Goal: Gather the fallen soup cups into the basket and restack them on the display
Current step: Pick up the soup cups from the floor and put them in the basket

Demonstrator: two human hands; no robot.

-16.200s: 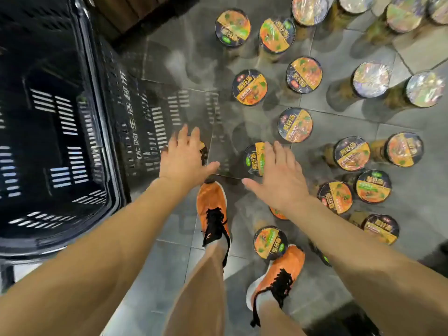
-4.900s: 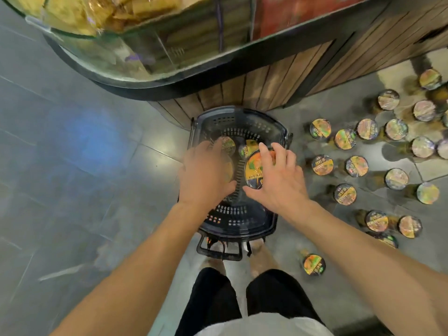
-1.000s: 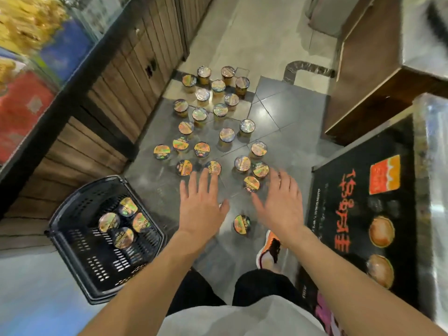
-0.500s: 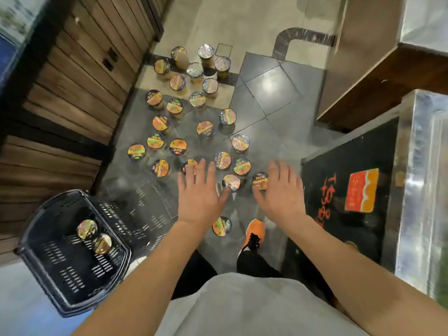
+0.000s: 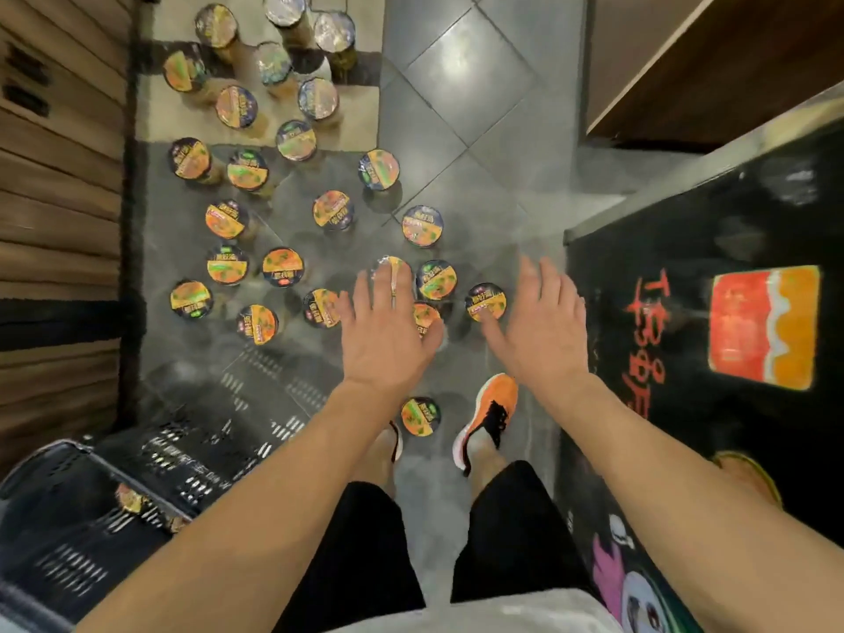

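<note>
Looking straight down at a grey tiled floor (image 5: 456, 107) littered with soup cups (image 5: 283, 267), mostly upright with lids up, bunched toward the floor's left edge along a wooden slatted wall (image 5: 55, 198). Holding the left hand (image 5: 388, 331) and right hand (image 5: 541, 326) out above the nearest cups, palms down, fingers straight and spread, gripping nothing. Losing part of a shiny-lidded cup (image 5: 388, 262) under the left fingertips, and half of a second cup (image 5: 427, 312) behind the left thumb. Spotting a lone cup (image 5: 420, 415) between the feet, just beside an orange shoe (image 5: 488, 418); other shoe mostly hidden by the left forearm. Black basket (image 5: 68, 568) down at the floor's near-left corner, motion-blurred and cut off by the frame, with at least one basket cup (image 5: 130, 498) inside, exact count impossible to tell. Black cabinet (image 5: 685, 312) along the right edge, red lettering too smeared to read.
</note>
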